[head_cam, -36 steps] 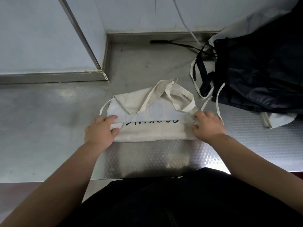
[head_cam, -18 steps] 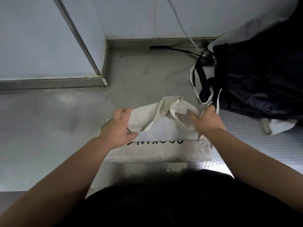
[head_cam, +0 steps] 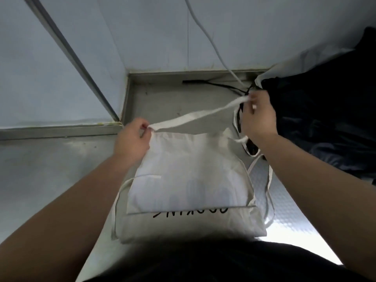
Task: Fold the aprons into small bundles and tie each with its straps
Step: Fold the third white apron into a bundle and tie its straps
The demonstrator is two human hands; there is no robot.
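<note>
A cream apron [head_cam: 189, 180] with black lettering lies partly folded on the steel counter [head_cam: 50, 169], its upper flap spread flat toward the wall. My left hand [head_cam: 132, 139] pinches the apron's top left corner where the neck strap [head_cam: 193, 117] starts. My right hand [head_cam: 258, 117] pinches the same strap further along, holding it stretched and lifted above the cloth. Thin waist ties [head_cam: 268, 190] trail loose off both sides of the apron.
A heap of dark aprons [head_cam: 325, 123] with black and white straps fills the right side of the counter, touching my right hand's area. A white cable [head_cam: 207, 31] hangs down the wall. The wall corner and a raised steel ledge [head_cam: 61, 129] bound the back left.
The upper flap, bunched before, now lies spread flat. Both hands left the apron's sides and rose to the top edge, drawing the neck strap out taut between them.
</note>
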